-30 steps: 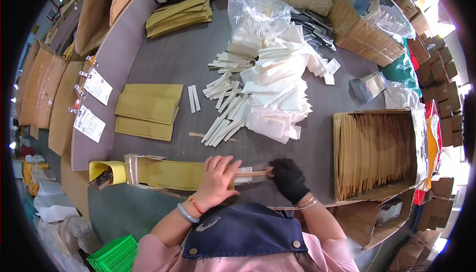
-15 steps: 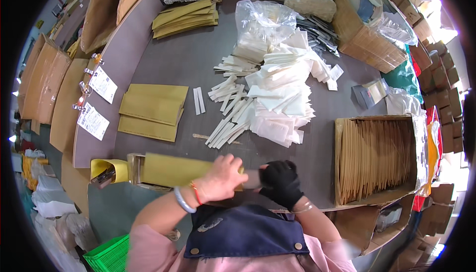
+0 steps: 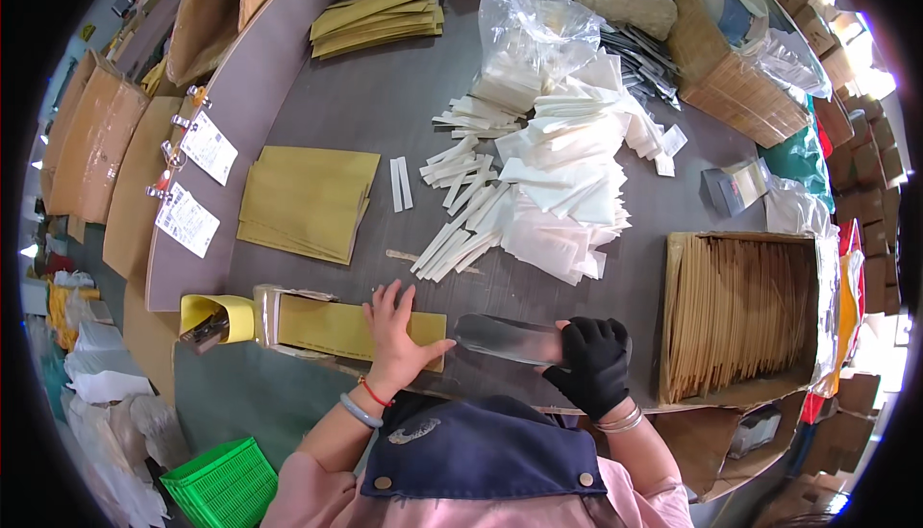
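Note:
A long yellow paper piece lies flat along the table's near edge, its left end in a cardboard holder. Over its right part my left hand is spread, fingers apart and holding nothing. My right hand, in a black fingerless glove, is closed round the right end of a dark, glossy flat strip. That strip stretches left toward my left thumb and is slightly blurred; its exact kind I cannot make out. A stack of yellow paper envelopes rests farther back on the left, beside two white strips.
White paper strips and packets are heaped mid-table. A cardboard box packed with brown envelopes stands at the right. More yellow envelopes lie at the back left. A yellow container sits at the near left corner, above a green crate.
My right hand has moved right with the dark strip. My left hand has opened and shifted left over the yellow piece, which now lies still. The yellow stack looks more squared.

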Demonstrator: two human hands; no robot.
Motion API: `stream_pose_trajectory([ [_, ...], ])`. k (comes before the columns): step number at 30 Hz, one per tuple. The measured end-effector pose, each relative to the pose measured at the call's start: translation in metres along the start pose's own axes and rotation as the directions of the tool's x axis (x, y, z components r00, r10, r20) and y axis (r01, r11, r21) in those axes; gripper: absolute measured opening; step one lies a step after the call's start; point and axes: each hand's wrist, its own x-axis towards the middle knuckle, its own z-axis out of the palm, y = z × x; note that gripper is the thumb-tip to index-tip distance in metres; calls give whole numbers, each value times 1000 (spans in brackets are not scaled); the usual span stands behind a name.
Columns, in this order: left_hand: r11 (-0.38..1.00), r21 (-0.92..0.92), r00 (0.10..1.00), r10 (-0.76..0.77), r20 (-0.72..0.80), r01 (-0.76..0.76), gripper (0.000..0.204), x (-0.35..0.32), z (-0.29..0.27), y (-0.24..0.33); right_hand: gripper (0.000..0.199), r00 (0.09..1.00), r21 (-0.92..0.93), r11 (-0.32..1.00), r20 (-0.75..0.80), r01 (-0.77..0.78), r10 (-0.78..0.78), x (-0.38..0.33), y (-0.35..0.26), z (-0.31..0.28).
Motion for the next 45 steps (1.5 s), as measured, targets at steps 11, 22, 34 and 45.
stream_pose_trajectory([
  [11,998,-69,1000,-11,17,12,101,0,-5,-3,63,994,58,997,95,52,-57,-3,-5,10],
  [22,955,-205,977,210,-37,-213,54,46,-9,0,62,987,157,987,-162,47,-21,37,3,64],
  [34,976,56,977,213,-24,-212,10,102,4,-3,46,929,-221,975,-366,-26,-58,75,43,63],
  [45,958,-182,975,216,-47,-221,8,87,-22,-2,34,991,-60,995,-95,85,-91,42,24,29],
])
